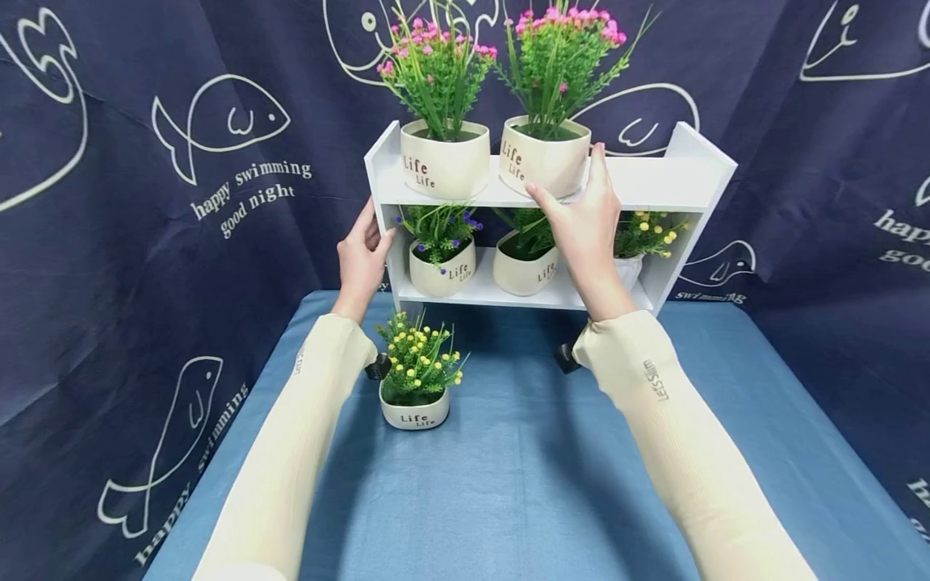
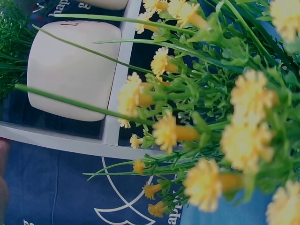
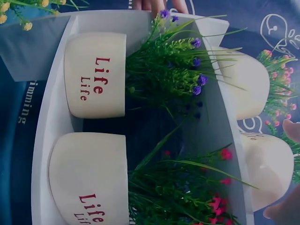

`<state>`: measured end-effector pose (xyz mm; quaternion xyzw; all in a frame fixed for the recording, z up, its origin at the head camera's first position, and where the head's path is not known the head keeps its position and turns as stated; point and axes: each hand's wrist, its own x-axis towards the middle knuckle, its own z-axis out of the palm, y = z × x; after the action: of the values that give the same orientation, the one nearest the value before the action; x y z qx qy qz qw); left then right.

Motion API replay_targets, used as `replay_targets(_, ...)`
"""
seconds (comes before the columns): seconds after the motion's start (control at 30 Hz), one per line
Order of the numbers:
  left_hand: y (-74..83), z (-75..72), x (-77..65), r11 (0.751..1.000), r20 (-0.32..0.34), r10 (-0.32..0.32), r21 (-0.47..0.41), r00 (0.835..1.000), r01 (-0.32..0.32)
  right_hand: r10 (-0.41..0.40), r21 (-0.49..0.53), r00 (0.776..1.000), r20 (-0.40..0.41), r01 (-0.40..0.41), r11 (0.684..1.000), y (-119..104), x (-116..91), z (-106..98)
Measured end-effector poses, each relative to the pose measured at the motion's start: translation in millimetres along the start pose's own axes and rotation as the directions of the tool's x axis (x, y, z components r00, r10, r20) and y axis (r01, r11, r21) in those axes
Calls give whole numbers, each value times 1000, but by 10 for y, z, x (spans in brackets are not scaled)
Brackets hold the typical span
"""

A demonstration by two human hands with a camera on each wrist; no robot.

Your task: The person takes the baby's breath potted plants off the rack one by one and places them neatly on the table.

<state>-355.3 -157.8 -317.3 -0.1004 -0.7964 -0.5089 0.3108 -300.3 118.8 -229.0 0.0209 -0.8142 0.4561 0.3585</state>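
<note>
A white two-tier shelf (image 1: pixel 661 181) stands at the back of a blue-covered table. My right hand (image 1: pixel 587 230) holds the right-hand pink-flowered flowerpot (image 1: pixel 534 161) on the top tier, thumb at its front and fingers at its right side. To its left stands another pink-flowered flowerpot (image 1: pixel 445 165). At the shelf's left side panel, my left hand (image 1: pixel 359 262) grips the edge, its thumb by the front and its other fingers on the outer side. Below that hand, a yellow-flowered flowerpot (image 1: pixel 416 413) sits on the table; its yellow flowers (image 2: pixel 248 103) fill much of the left wrist view.
On the lower tier are a purple-flowered pot (image 3: pixel 96 75), a red-flowered pot (image 3: pixel 89 173) and, partly behind my right arm, a pot with yellow flowers (image 1: pixel 650 234). A dark blue curtain (image 1: pixel 240 48) with fish drawings hangs behind the table (image 1: pixel 479 484).
</note>
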Motion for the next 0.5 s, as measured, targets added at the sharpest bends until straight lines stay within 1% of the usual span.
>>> replay_targets(0.13, -5, 1, 5, 1000, 0, 4, 6, 1000, -4, 16, -24, 1000, 8, -16, 1000, 0, 53, 39)
replay_targets(0.5, -14, -14, 6, 1000, 0, 0, 11, 1000, 0, 126, -67, 990, 62, -122, 990, -57, 194, 86)
